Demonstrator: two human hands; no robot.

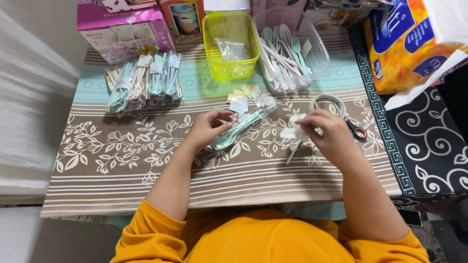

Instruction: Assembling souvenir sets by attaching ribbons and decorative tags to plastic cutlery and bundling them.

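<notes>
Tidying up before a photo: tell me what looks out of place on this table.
Little stands out. A loose utensil lies alone below the right hand, apart from the tub of cutlery, and small labels are scattered mid-table. Nothing looks spilled or broken.

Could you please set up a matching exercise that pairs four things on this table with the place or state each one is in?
Things:
1. yellow-green tub
2. scissors
3. bagged cutlery sets
4. clear tub

Places or states:
A. holds loose forks and spoons
B. piled at the table's far left
C. lying beside the right hand
D. holds clear plastic bags

Pairs: 1-D, 2-C, 3-B, 4-A
</notes>
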